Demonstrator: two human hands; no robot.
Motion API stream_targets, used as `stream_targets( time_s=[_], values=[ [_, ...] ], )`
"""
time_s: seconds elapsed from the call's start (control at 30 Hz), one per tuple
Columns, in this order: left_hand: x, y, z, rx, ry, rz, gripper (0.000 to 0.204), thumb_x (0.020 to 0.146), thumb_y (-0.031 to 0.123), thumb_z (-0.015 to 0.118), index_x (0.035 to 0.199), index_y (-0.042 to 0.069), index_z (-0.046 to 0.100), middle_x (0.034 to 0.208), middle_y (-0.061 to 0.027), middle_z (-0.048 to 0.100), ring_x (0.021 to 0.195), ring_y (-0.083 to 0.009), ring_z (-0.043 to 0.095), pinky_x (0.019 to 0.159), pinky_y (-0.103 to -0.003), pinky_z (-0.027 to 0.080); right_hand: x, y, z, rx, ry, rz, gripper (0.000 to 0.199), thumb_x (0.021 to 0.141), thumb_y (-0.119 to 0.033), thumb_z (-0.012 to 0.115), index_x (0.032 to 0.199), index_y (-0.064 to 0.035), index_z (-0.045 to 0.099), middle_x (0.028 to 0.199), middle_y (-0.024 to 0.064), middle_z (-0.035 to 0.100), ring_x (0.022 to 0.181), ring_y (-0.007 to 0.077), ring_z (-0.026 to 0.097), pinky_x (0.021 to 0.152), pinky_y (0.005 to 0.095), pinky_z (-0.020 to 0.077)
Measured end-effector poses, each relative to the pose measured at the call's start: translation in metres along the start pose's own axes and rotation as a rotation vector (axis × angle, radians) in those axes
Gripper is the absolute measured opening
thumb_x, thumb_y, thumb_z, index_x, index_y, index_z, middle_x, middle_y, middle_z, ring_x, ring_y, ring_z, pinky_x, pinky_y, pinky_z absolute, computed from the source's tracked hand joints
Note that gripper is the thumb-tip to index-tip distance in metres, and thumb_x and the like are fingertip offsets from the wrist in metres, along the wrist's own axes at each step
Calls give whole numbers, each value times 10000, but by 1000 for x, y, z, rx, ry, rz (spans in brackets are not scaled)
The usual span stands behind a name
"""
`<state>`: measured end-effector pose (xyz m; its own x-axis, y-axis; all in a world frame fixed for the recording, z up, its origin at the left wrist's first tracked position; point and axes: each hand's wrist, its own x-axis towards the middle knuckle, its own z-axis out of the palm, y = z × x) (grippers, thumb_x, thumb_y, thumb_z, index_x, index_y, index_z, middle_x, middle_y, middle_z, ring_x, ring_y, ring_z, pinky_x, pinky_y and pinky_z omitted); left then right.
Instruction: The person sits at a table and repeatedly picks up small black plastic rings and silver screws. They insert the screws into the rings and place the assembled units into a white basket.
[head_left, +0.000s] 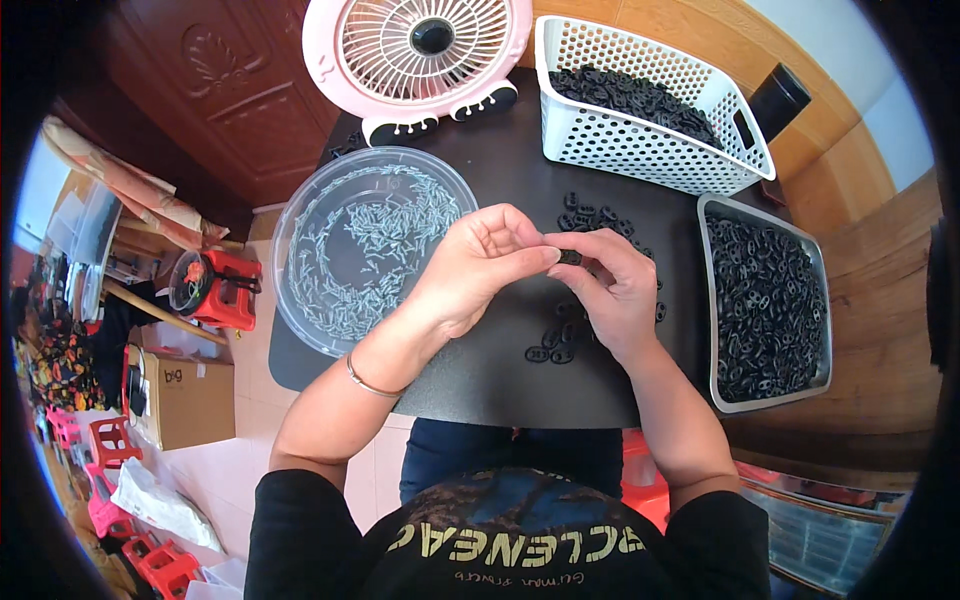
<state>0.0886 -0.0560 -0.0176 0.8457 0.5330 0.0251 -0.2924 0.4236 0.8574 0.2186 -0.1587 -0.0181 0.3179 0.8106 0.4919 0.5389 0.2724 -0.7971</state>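
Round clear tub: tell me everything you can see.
The tub looks like clear plastic, round, with a broad rim. It sits upright on the dark table, in front of the pink fan. Small grey pins lie loose inside, bare patches between them. The left hand and forearm hide part of its right side; contact is unclear.

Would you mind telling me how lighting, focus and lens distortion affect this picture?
Head view: fisheye curvature bows the long edges of the white basket, with black at the corners; head view: the pale wall at upper right looks brightest; head view: left hand and right hand look fairly sharp, but the small black piece shows little detail.
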Motion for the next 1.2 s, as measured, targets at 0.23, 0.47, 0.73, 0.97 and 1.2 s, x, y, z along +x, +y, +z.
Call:
stream_targets(
  time_s=[0.23, 0.47, 0.73, 0.97, 1.2],
  values=[
    [-4, 19, -4, 10, 136, 26, 38, 841, 70, 558, 816, 59, 532, 769, -31, 582, 680, -80, 545, 624, -180, 446, 32, -16, -6, -35, 243, -12, 328, 664, 3, 702, 979, -73, 649, 764, -6, 589, 597, 37, 438, 542, 176, 385],
    [-6, 56, -23, 224, 161, 249, 88, 838, 151, 585, 848, 69, 556, 749, -6, 581, 642, -49, 517, 583, -172, 415, 150, 17, -52, -207, 543, -210, 366, 802, -157, 624, 1138, -32, 547, 929, 77, 578, 825, 115, 548, 732, 221, 437],
    [-44, 81, -49, 1451, 7, 205, 126, 710, 5, 617, 832, 21, 593, 787, -59, 605, 708, -158, 575, 626, -268, 448, 87, 0, -32, -407, 397, -242, 264, 751, -134, 636, 1005, -67, 610, 1081, 128, 548, 941, 235, 546, 808, 321, 426],
    [-59, 79, -79, 1800, 91, 248, 103, 665, -12, 603, 763, 19, 595, 768, -123, 592, 723, -253, 598, 652, -333, 472, 29, 1, -33, -276, 267, -88, 169, 754, -28, 610, 920, -50, 634, 1012, 98, 573, 921, 192, 556, 802, 288, 440],
    [-75, 81, -90, 1827, 120, 120, 136, 625, -21, 601, 755, 20, 607, 757, -119, 588, 711, -260, 594, 658, -331, 474, 4, 11, -42, -194, 267, -50, 144, 769, 34, 570, 893, -8, 631, 972, 96, 574, 850, 142, 556, 698, 229, 458]
  ],
)
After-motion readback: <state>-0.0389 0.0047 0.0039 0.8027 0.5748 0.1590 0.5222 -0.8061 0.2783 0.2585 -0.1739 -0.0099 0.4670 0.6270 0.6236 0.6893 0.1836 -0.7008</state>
